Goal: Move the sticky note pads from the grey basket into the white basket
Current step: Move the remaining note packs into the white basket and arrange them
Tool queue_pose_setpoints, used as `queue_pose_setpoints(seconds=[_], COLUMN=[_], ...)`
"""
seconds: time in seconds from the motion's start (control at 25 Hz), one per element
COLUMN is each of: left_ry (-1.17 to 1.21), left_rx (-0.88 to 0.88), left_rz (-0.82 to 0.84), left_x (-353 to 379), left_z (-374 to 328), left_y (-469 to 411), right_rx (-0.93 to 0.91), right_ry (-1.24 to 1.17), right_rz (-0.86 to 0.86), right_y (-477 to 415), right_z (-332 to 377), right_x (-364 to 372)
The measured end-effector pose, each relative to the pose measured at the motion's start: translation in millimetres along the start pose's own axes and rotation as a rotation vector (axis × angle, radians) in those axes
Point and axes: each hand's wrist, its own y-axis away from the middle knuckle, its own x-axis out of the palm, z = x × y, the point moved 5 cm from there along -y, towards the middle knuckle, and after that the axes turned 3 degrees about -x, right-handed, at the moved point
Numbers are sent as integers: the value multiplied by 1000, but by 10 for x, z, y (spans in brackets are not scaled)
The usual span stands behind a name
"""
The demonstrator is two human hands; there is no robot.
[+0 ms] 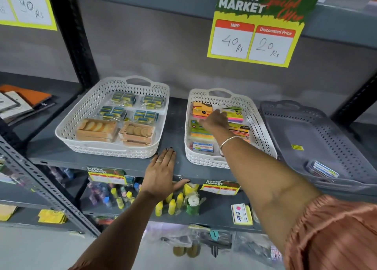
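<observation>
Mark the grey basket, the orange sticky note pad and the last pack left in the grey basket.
grey basket (306, 127): head view, bare floor.
orange sticky note pad (201, 109): head view, top face.
last pack (323, 169): head view, its label, near front rim.

My single head-worn wide-angle view looks forward and down from close range onto the grey shelf (177, 114) (edges bowed by the lens), my outstretched forearms entering from the bottom edge.
</observation>
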Motion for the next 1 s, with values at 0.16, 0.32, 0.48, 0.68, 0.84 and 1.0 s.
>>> queue_pose_setpoints(seconds=[0.16,0.32,0.48,0.68,0.84,1.0], left_ry=[-9,-24,-17,-21,-28,-24], left_rx=[2,3,0,-12,-17,-1], left_rz=[-19,-20,-18,5,28,-5], left_x=[-16,-24,-19,-7,-17,-26], left_z=[-3,-11,-21,-8,-8,-18], left_y=[2,11,7,17,20,11], right_rx=[23,107,280,408,372,301], right_ry=[24,242,487,590,709,678], right_rz=[-178,-262,-174,78,90,-52], right_y=[-80,-162,-35,203,175,142], right_z=[-276,-1000,-1947,-2624,-2667,-2446], right_x=[-557,-1013,-1257,-1160,-1143,-1272])
